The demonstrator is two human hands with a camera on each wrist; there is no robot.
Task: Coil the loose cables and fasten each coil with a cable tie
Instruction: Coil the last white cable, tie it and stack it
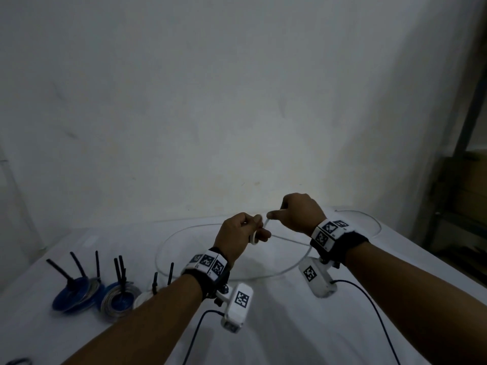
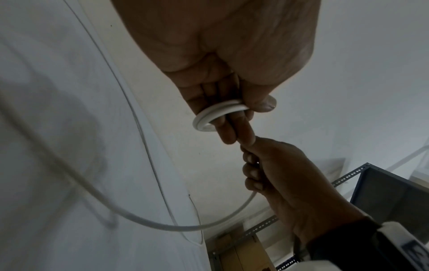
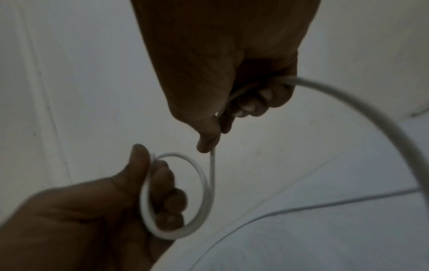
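A thin white cable (image 1: 210,276) lies in a wide loop on the white table (image 1: 290,325). My left hand (image 1: 243,231) holds a small coil of that cable (image 2: 216,114), pinched between thumb and fingers, raised above the table. In the right wrist view the coil (image 3: 202,185) shows about two turns round the left fingers. Just right of it, my right hand (image 1: 295,213) grips the running cable (image 3: 212,165) in a closed fist, thumb along it. The slack arcs out of the fist down to the table (image 3: 371,117).
At the left front stand two blue coils (image 1: 76,295) (image 1: 118,299) and a white coil (image 1: 143,299), each fastened with black cable ties that stick upward. Black camera leads (image 1: 369,306) trail from the wrists. A plain wall rises behind the table; a metal shelf (image 2: 383,192) stands at right.
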